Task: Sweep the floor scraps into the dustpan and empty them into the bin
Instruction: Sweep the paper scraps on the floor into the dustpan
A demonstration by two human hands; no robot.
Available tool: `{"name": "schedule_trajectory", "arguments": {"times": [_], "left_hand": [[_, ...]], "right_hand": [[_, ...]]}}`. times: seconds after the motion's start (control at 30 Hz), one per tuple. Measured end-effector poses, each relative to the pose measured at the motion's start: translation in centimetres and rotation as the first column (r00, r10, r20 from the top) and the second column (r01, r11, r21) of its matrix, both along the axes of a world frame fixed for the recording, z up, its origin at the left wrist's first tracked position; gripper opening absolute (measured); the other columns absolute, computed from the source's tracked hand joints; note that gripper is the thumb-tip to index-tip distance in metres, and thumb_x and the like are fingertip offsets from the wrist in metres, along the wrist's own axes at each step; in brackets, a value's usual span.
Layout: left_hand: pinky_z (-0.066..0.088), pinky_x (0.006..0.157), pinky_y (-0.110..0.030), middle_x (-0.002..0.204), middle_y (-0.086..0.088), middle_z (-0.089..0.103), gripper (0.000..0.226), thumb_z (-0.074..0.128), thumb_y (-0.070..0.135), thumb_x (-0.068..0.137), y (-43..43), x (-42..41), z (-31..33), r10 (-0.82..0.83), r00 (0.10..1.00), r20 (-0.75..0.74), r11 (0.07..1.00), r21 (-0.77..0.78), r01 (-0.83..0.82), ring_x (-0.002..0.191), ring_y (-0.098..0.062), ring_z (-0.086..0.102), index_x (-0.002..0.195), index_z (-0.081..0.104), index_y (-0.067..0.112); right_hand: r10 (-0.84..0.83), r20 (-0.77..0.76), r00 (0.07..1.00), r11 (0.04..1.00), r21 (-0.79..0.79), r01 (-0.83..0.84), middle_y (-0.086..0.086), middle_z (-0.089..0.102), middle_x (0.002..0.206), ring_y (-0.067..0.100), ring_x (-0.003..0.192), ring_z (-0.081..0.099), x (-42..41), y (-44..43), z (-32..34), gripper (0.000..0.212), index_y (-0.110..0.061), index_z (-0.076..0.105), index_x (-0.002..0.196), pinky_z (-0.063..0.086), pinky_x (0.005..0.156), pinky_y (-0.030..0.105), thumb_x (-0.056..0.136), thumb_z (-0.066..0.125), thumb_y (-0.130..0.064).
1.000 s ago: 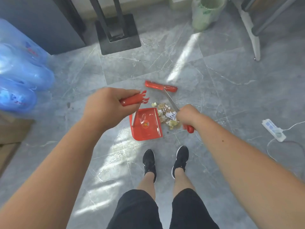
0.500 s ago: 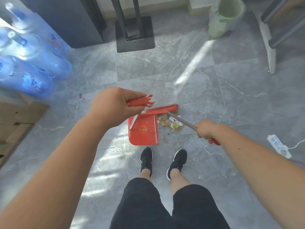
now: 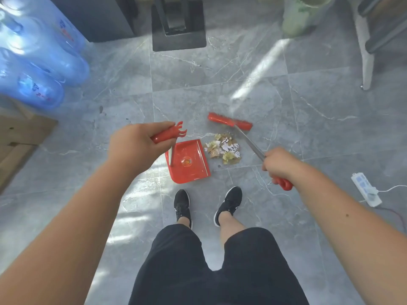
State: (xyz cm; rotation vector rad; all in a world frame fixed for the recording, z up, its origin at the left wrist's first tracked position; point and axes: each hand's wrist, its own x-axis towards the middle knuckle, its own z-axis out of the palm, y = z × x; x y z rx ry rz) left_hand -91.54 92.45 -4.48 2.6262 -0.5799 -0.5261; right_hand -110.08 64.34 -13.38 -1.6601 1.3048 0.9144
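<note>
Scraps point(image 3: 222, 148) lie just right of the dustpan point(image 3: 187, 161); broom head point(image 3: 230, 123) beyond them. Right hand point(image 3: 278, 165) clenches the broom, left hand point(image 3: 136, 146) the dustpan handle.

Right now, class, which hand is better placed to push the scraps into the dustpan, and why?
The right hand. It grips the broom, whose head sits just beyond the scraps. The left hand is busy steadying the dustpan, whose open edge faces the pile.
</note>
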Motion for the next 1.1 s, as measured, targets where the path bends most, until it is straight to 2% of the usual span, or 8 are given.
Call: {"name": "schedule_trajectory", "arguments": {"times": [0.07, 0.17, 0.27, 0.47, 0.67, 0.87, 1.0, 1.1], "left_hand": [[0.051, 0.079, -0.030, 0.103, 0.017, 0.076, 0.036, 0.073, 0.048, 0.083, 0.2, 0.6, -1.3, -0.021, 1.000, -0.023, 1.000, 0.011, 0.021, 0.094, -0.012, 0.068, 0.119, 0.070, 0.048], [0.049, 0.078, -0.031, 0.105, 0.014, 0.075, 0.037, 0.070, 0.051, 0.084, 0.6, 1.3, -2.8, -0.092, 0.996, -0.020, 0.995, 0.040, 0.093, 0.097, -0.017, 0.068, 0.121, 0.068, 0.047], [0.045, 0.074, -0.030, 0.103, 0.009, 0.074, 0.036, 0.069, 0.051, 0.085, 1.5, 2.2, -3.6, -0.149, 0.989, -0.006, 0.987, 0.055, 0.149, 0.095, -0.021, 0.067, 0.120, 0.069, 0.042], [0.045, 0.070, -0.031, 0.086, 0.016, 0.064, 0.029, 0.066, 0.056, 0.085, 3.6, 5.1, -5.2, -0.251, 0.964, -0.087, 0.962, 0.087, 0.258, 0.088, -0.016, 0.062, 0.112, 0.070, 0.045], [0.053, 0.075, -0.038, 0.089, 0.012, 0.067, 0.028, 0.064, 0.057, 0.085, 4.7, 7.7, -5.8, -0.324, 0.932, -0.160, 0.933, 0.107, 0.343, 0.085, -0.018, 0.061, 0.109, 0.070, 0.044], [0.049, 0.067, -0.034, 0.079, 0.007, 0.066, 0.021, 0.063, 0.045, 0.088, 5.8, 9.0, -5.4, -0.343, 0.936, -0.083, 0.932, 0.096, 0.350, 0.080, -0.022, 0.060, 0.104, 0.073, 0.035], [0.040, 0.064, -0.030, 0.077, 0.011, 0.063, 0.019, 0.064, 0.045, 0.091, 7.9, 9.3, -5.1, -0.326, 0.945, 0.000, 0.944, 0.054, 0.326, 0.077, -0.018, 0.056, 0.105, 0.073, 0.036], [0.044, 0.064, -0.031, 0.080, 0.009, 0.068, 0.020, 0.064, 0.046, 0.091, 8.9, 9.6, -5.4, -0.346, 0.938, -0.013, 0.936, 0.068, 0.346, 0.079, -0.019, 0.059, 0.105, 0.073, 0.036]], "right_hand": [[-0.093, 0.016, 0.996, 0.996, -0.008, 0.093, 0.021, 0.052, 0.068, 0.019, 0.035, 0.043, 0.8, 1.0, -0.5, 0.024, 0.004, 0.053, 0.110, 0.030, 0.043, 0.021, 0.089, 0.042, 0.005], [-0.176, 0.057, 0.983, 0.984, -0.030, 0.177, 0.023, 0.056, 0.062, 0.016, 0.028, 0.038, 1.7, 2.7, -1.0, 0.017, 0.007, 0.056, 0.103, 0.032, 0.036, 0.018, 0.090, 0.045, 0.002], [-0.363, 0.078, 0.929, 0.932, 0.010, 0.363, 0.018, 0.049, 0.065, 0.013, 0.020, 0.034, 2.0, 4.7, -1.6, 0.010, -0.004, 0.052, 0.092, 0.029, 0.034, 0.012, 0.093, 0.042, 0.001], [-0.586, 0.121, 0.801, 0.810, 0.082, 0.580, 0.008, 0.039, 0.031, 0.019, 0.048, 0.041, 1.1, 8.9, -3.1, 0.014, -0.008, 0.046, 0.083, 0.025, 0.035, 0.013, 0.091, 0.041, 0.002], [-0.686, 0.127, 0.717, 0.726, 0.057, 0.685, 0.012, 0.043, 0.067, 0.019, 0.052, 0.044, 1.5, 12.8, -3.6, 0.020, -0.010, 0.049, 0.088, 0.023, 0.036, 0.012, 0.091, 0.036, 0.004], [-0.727, 0.150, 0.670, 0.680, 0.019, 0.733, 0.013, 0.048, 0.061, 0.023, 0.052, 0.049, 1.2, 16.3, -4.9, 0.029, 0.003, 0.056, 0.112, 0.028, 0.038, 0.016, 0.089, 0.039, 0.005], [-0.734, 0.149, 0.663, 0.670, 0.003, 0.742, 0.016, 0.051, 0.056, 0.019, 0.033, 0.041, 0.9, 17.6, -4.8, 0.026, 0.009, 0.058, 0.108, 0.027, 0.039, 0.018, 0.088, 0.042, 0.004], [-0.730, 0.147, 0.668, 0.674, -0.007, 0.739, 0.018, 0.053, 0.058, 0.017, 0.027, 0.039, 0.7, 18.2, -4.9, 0.026, 0.008, 0.059, 0.108, 0.028, 0.039, 0.019, 0.088, 0.043, 0.002]]}}
